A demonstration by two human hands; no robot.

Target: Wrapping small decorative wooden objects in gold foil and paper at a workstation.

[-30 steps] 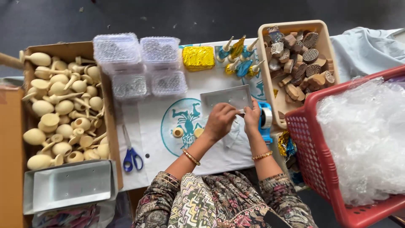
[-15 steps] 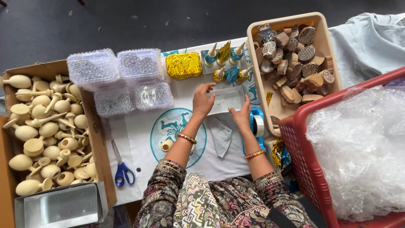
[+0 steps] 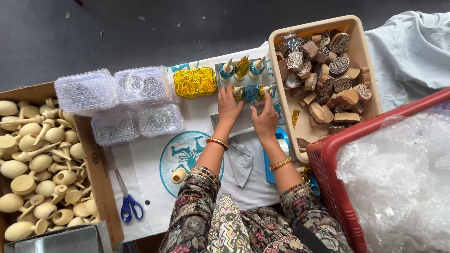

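Head view: left hand (image 3: 229,104) and right hand (image 3: 266,118), fingers extended, touch painted toys (image 3: 251,92); grasp unclear.

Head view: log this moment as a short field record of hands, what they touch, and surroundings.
left hand: fingers on the painted toys
right hand: fingers on the same row of toys
under hands: clear flat box
left of hands: gold foil box, four clear bead boxes
right: tan tray of carved wooden blocks, red basket
far left: carton of unpainted wooden pieces
near: blue scissors
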